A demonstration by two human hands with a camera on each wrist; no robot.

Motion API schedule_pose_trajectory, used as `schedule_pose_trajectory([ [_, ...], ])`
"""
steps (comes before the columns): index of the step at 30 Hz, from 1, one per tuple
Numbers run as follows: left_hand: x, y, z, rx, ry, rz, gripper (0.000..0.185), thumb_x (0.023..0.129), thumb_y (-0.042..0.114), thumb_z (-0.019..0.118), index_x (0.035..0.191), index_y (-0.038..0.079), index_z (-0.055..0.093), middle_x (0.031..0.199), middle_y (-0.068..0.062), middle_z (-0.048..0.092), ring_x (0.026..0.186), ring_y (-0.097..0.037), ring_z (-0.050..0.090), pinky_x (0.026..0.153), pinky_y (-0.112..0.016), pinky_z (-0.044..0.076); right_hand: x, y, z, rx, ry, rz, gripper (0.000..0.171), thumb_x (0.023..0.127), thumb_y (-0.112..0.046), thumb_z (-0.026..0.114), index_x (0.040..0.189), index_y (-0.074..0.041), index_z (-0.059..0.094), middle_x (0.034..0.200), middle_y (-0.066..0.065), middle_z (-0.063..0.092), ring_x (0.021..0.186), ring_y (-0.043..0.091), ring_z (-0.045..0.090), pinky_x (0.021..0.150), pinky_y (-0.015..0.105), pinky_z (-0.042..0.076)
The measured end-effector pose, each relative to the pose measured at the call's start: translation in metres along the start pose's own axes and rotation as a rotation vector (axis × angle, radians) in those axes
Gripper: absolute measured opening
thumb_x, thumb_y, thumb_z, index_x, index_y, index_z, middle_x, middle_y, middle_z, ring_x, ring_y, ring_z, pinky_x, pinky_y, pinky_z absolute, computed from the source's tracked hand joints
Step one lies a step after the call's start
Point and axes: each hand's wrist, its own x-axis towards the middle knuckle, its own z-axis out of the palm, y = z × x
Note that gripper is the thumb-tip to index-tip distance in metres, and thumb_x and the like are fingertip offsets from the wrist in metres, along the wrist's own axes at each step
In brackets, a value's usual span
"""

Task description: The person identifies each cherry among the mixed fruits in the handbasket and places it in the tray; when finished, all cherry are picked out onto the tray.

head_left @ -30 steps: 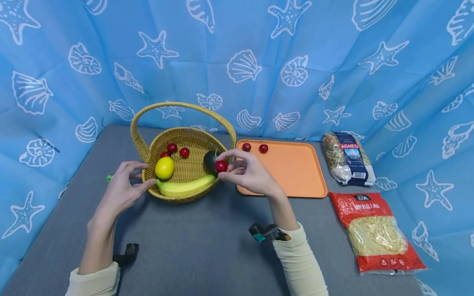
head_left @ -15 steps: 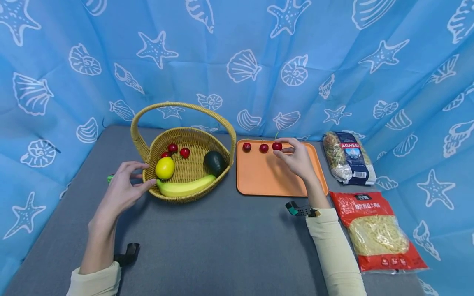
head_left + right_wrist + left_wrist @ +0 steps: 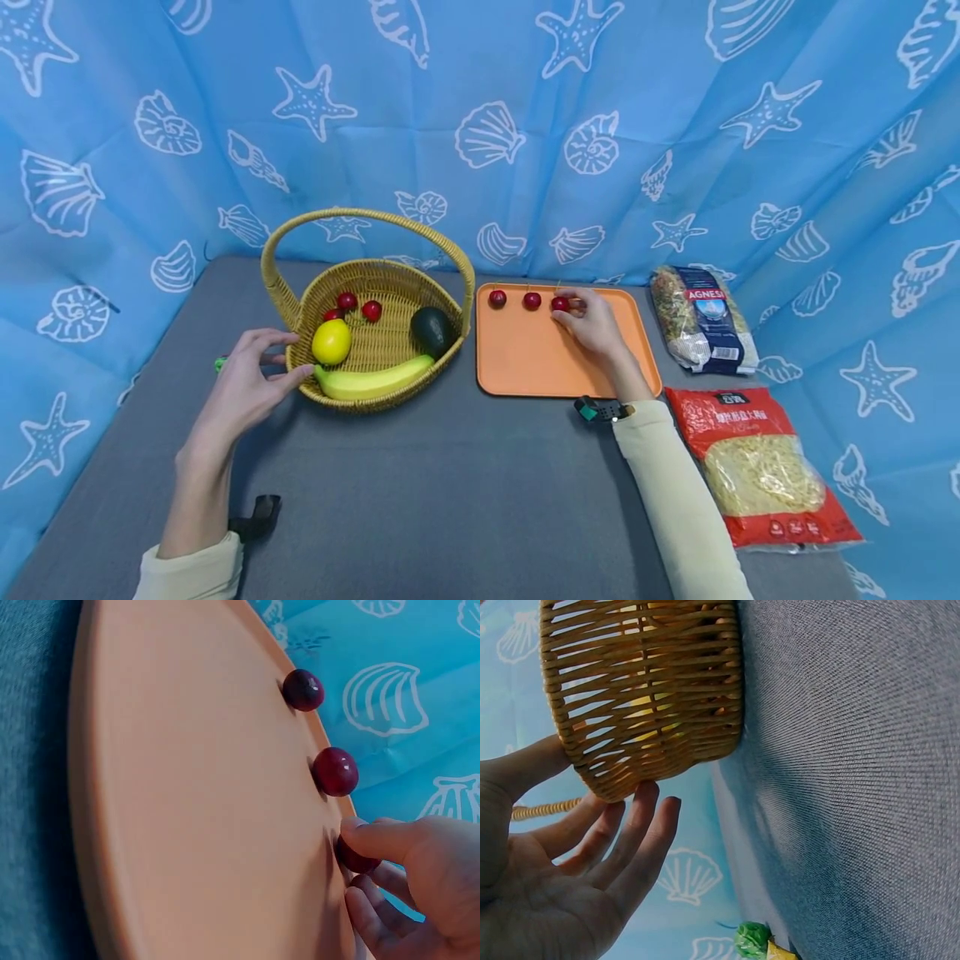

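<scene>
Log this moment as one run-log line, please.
right hand: pinches third cherry on orange tray | left hand: rests against basket | two cherries beside it

Person's arms as seen from the head camera: both bare hands, left hand point(image 3: 243, 392) and right hand point(image 3: 596, 325), emerge from pale cream long sleeves point(image 3: 678, 500); a small black device point(image 3: 258, 510) sits by the left cuff, a black-and-teal one point(image 3: 596, 409) at the right.
</scene>
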Motion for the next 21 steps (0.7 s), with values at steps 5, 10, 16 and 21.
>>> schedule_pose_trajectory([
  [5,0.001,0.001,0.000,-0.004,-0.002,0.000,0.058,0.104,0.031,0.075,0.149,-0.002,0.057,0.157,-0.032,0.042,0.129,-0.055,0.061,0.098,-0.067,0.061,-0.004,-0.001,-0.006,0.070,-0.008,0.063,0.044,0.105,-0.016,0.072,0.148,-0.008,0.063,0.146,0.021,0.066,0.134,0.041,0.064,0.090,0.042,0.060],
  [10,0.001,0.000,0.001,0.000,0.004,0.004,0.058,0.104,0.029,0.075,0.148,-0.003,0.057,0.156,-0.032,0.043,0.128,-0.055,0.061,0.098,-0.067,0.060,-0.011,-0.008,-0.013,0.131,0.026,0.057,0.042,0.106,-0.018,0.072,0.146,-0.008,0.064,0.149,0.022,0.063,0.137,0.045,0.064,0.101,0.051,0.060],
  [16,0.001,0.000,0.001,-0.002,0.007,0.002,0.057,0.103,0.029,0.076,0.148,-0.002,0.058,0.156,-0.032,0.043,0.128,-0.055,0.061,0.097,-0.067,0.061,-0.026,-0.032,-0.013,0.181,0.033,-0.055,0.042,0.105,-0.015,0.072,0.144,-0.001,0.064,0.149,0.026,0.063,0.137,0.047,0.064,0.114,0.057,0.057],
  [21,0.000,-0.001,0.001,-0.006,0.010,0.004,0.056,0.104,0.028,0.075,0.147,-0.002,0.059,0.156,-0.032,0.043,0.127,-0.055,0.062,0.096,-0.066,0.062,-0.044,-0.064,-0.010,0.252,0.027,-0.165,0.038,0.104,-0.012,0.074,0.140,-0.001,0.067,0.142,0.023,0.067,0.130,0.045,0.067,0.099,0.024,0.063],
])
